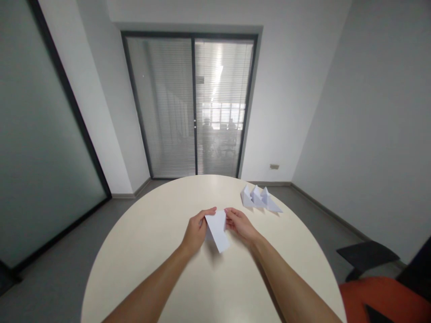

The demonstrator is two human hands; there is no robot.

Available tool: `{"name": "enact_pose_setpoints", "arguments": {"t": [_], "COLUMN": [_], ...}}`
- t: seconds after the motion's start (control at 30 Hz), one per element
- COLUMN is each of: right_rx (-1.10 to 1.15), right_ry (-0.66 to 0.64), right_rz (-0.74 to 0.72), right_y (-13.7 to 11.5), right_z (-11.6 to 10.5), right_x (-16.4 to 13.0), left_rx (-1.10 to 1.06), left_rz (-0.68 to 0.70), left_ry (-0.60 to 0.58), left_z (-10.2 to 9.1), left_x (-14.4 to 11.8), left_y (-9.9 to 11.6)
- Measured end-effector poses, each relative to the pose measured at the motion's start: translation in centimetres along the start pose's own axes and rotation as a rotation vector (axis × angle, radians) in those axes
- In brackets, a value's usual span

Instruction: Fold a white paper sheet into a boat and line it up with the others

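Walls [377, 112] in pale grey close the scene at the far side and the right, above a dark grey floor [131, 211]. A frosted panel [37, 134] with a black edge fills the left. At the far side stands a glass door [161, 107], dark-framed, with blinds across both halves. The round, cream worktop [134, 260] spreads across the middle. At the near right is a chair [380, 296] with an orange-red seat and black armrest.

Over the middle of the worktop, the left hand [196, 231] has a narrow grip, pinching the far left corner of a white sheet [218, 229]. The right hand [240, 224] pinches its far right corner, just as narrowly. The sheet slants toward the near side, tapering to a corner; whether that corner touches the worktop, I cannot tell. Three peaked folded papers [257, 199] sit close together in a row at the far right of the worktop. Smallest is a socket [274, 166] low on the far wall.
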State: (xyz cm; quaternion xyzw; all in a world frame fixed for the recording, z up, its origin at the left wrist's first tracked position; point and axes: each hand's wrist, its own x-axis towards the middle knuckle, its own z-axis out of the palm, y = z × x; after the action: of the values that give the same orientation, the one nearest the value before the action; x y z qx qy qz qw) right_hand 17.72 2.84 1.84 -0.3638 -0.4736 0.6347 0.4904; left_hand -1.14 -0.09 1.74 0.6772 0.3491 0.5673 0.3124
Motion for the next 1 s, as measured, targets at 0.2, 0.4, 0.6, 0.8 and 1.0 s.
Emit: {"name": "enact_pose_setpoints", "arguments": {"t": [0.2, 0.4, 0.6, 0.8, 1.0], "right_rx": [-0.065, -0.145, -0.203, -0.117, 0.001], "right_ry": [0.100, 0.223, 0.261, 0.162, -0.121], "right_rz": [-0.048, -0.066, -0.125, -0.107, 0.034], "right_y": [0.1, 0.6, 0.9, 0.6, 0.0], "right_z": [-0.2, -0.9, -1.3, -0.6, 0.5], "right_x": [0.3, 0.9, 1.1, 0.8, -1.0], "left_rx": [-0.054, -0.192, -0.116, -0.089, -0.183], "left_rz": [-0.123, -0.382, -0.365, -0.394, -0.412], "left_ry": [0.041, 0.064, 0.042, 0.161, 0.268], "left_z": [0.0, 0.0, 0.0, -0.1, -0.1], "left_x": [0.1, 0.2, 0.3, 0.6, 0.9], "left_y": [0.2, -0.2, -0.2, -0.7, -1.3]}}
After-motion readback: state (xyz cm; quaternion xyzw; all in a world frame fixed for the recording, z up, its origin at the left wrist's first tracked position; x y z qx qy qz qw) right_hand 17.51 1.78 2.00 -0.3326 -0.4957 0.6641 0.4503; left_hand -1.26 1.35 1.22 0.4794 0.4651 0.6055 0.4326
